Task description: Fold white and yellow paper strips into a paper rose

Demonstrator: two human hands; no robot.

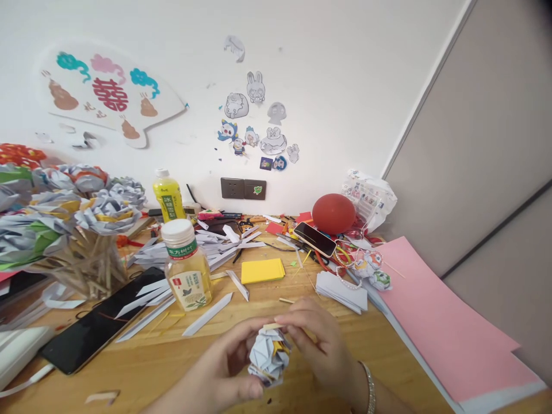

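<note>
A folded paper flower (269, 357), white with some yellow, is near the bottom centre of the head view. My left hand (230, 365) wraps its thumb and fingers round the flower's left side. At the flower's top right, my right hand (317, 339) pinches a thin wooden stick (272, 326) between thumb and forefinger. Part of that stick is hidden by the fingers. Just beyond the hands lie a stack of yellow paper (263, 270) and a stack of white paper (341, 291).
Two bottles (186, 267) (168, 195) stand left of centre. A vase of paper flowers (95, 259) and a black phone (86, 333) are at the left. Behind are white paper strips (211, 247), another phone (314, 238) and a red balloon (334, 213). Pink paper (444, 328) lies right.
</note>
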